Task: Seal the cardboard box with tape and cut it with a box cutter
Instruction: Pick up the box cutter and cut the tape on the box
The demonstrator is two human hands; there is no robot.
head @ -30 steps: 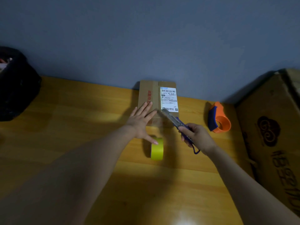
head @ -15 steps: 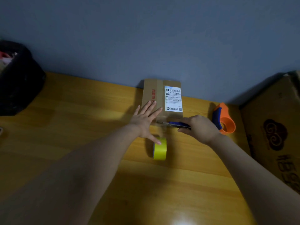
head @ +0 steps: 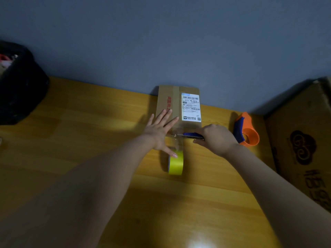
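far left: a black bag (head: 19, 83) sits at the table's edge against the wall, well clear of the work.

wooden table (head: 89, 140), glossy, with glare near the bottom of the view.

left hand (head: 159, 129) lies flat and spread, no grip on anything; fingers press on the near left part of the cardboard box (head: 177, 104), thumb reaches down to the top of the yellow tape roll (head: 176, 162). the roll stands on edge just in front of the box. a clear strip of tape seems to run from the roll up to the box's near edge, but it is faint.

box lies flat against the wall, a white shipping label on its right half, tape along its centre seam.

box cutter (head: 190, 135) lies across the box's near edge, blade tip pointing left toward the left hand. right hand (head: 215, 138) is closed round its handle.

risks, as judged:
- blade travels toward the left palm and thumb, which are near; a slip once the tape gives way could nick them.
- slack tape may stretch or wrinkle, not cut; the thumb's hold on the roll is light.
- the roll on edge may roll off if the thumb lifts.
- pressing too deep could score the cardboard.

right: an orange tape dispenser (head: 248, 134) idle on the table, then a large cardboard carton (head: 302, 144) at the frame's edge.
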